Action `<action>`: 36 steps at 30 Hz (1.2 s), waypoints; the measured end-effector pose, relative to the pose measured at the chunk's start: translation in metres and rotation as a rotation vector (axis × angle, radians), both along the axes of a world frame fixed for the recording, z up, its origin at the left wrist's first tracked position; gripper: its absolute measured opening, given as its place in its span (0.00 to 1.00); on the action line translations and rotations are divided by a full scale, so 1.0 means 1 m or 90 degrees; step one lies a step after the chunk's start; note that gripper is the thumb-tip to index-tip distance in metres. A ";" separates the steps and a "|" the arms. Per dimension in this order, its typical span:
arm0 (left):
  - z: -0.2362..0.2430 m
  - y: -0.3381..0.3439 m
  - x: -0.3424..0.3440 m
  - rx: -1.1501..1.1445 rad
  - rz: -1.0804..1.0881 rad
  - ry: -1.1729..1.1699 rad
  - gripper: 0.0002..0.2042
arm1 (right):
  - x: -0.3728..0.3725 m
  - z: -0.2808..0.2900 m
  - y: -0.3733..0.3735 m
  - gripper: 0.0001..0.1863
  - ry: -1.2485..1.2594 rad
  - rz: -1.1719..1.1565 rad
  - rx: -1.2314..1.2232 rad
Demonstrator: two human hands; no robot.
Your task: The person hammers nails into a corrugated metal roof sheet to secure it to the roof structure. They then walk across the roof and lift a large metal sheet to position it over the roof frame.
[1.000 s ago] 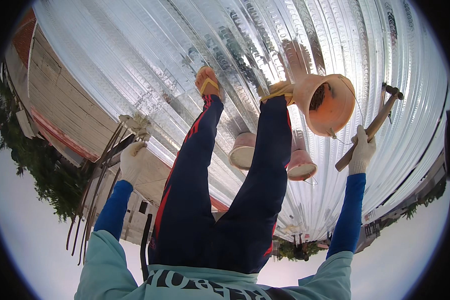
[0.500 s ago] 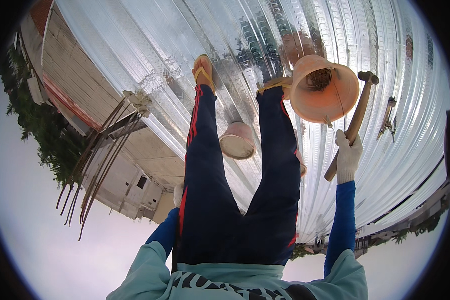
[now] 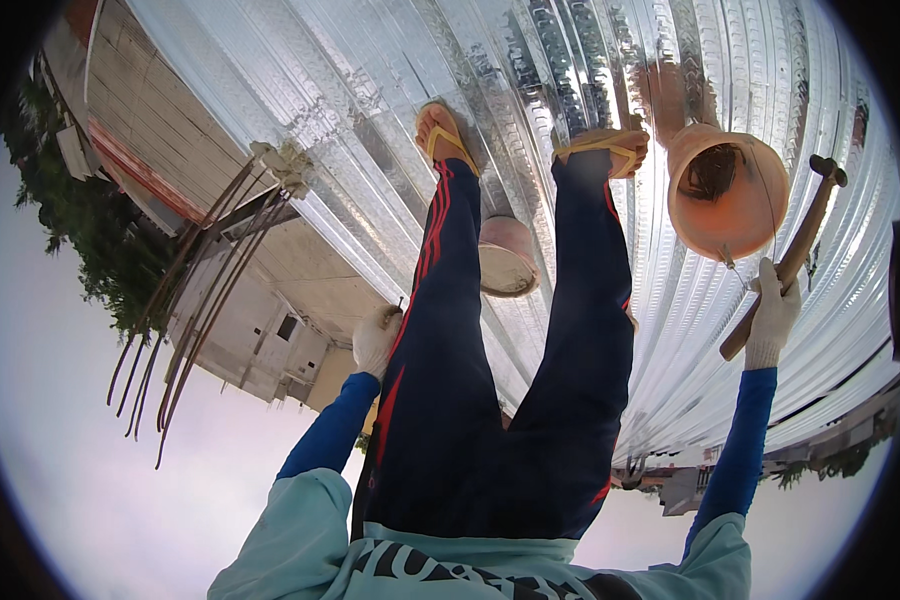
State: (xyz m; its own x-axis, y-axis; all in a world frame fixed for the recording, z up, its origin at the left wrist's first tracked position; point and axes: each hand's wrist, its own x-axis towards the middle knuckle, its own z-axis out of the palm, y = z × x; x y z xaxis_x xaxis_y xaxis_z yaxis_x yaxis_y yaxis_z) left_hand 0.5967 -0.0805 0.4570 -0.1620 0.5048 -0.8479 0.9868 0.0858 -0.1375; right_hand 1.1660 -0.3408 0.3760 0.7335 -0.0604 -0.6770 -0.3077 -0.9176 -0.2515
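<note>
My right hand [image 3: 775, 315], in a white knit glove, is closed around the wooden handle of a hammer [image 3: 803, 245], its dark metal head pointing away. From the same hand a thin wire bail runs to an orange bucket [image 3: 700, 225], tilted with its mouth towards me. A dark clump [image 3: 710, 172] lies inside; its kind is unclear. Beside my left thigh, my gloved left hand [image 3: 374, 340] is closed, and a thin dark nail-like pin [image 3: 401, 303] pokes out of it. Most of what that hand holds is hidden.
I stand in yellow flip-flops on a shiny ribbed metal sheet roof [image 3: 370, 60]. Another bucket [image 3: 508, 258] with a pale, crusted inside stands between my legs. Bent rebar rods [image 3: 205, 310] stick up past the roof's left edge, with a lower building [image 3: 260, 310] beyond.
My right hand has moved right with the hammer and bucket. My left hand has come out from behind my thigh. Both feet appear farther right.
</note>
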 end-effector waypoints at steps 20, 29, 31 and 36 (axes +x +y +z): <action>-0.090 0.052 -0.119 0.017 0.229 -0.109 0.11 | 0.012 -0.031 0.030 0.14 -0.088 0.038 0.077; -0.102 0.076 -0.123 -0.002 0.279 -0.172 0.12 | -0.072 -0.058 0.091 0.20 -0.091 0.078 0.014; -0.101 0.086 -0.128 -0.013 0.290 -0.179 0.12 | -0.092 -0.054 0.113 0.18 -0.117 0.094 -0.016; -0.102 0.105 -0.154 0.001 0.365 -0.172 0.12 | -0.083 -0.039 0.127 0.23 -0.179 0.232 -0.096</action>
